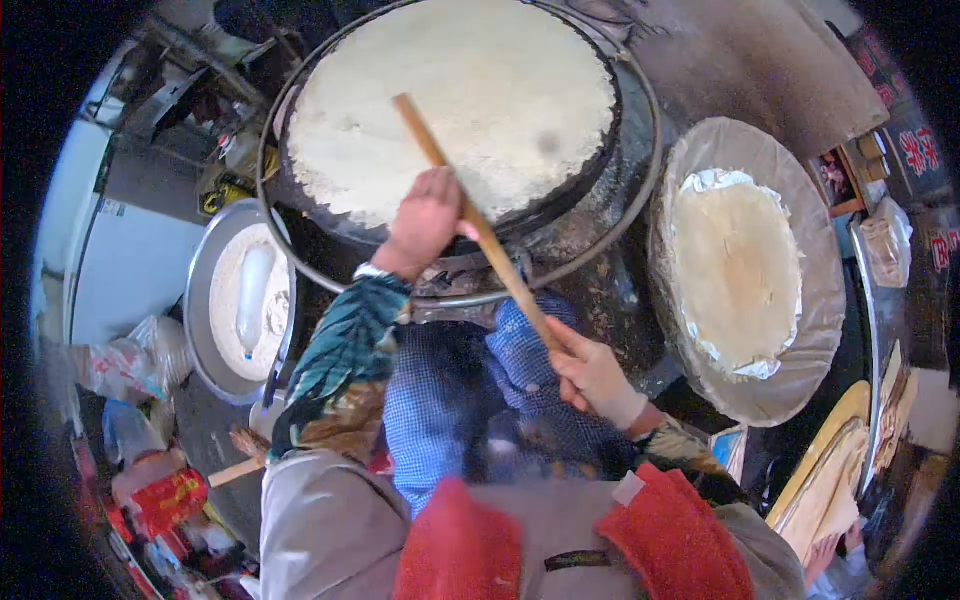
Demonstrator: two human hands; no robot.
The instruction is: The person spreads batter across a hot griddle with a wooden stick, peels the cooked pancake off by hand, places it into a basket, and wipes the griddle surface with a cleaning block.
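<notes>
A long wooden stick (500, 262) slants across the middle of the view, its far end over the big round griddle (345, 228). My left hand (428, 222) is closed on the stick partway along, near the griddle's front rim. Lower down, my right hand (597, 378) grips the stick's near end, above my blue checked apron (440, 400). A thin pale sheet of batter or flatbread (470, 90) covers nearly all of the griddle, with ragged edges and a small dark spot at the right.
A metal ring (640, 200) surrounds the griddle. At the right, a round flatbread stack (738, 270) lies on foil over a plastic-covered round base (800, 385). On the left stands a metal basin (205, 350) of pale flour or meal holding a whitish bottle-like scoop (256, 295).
</notes>
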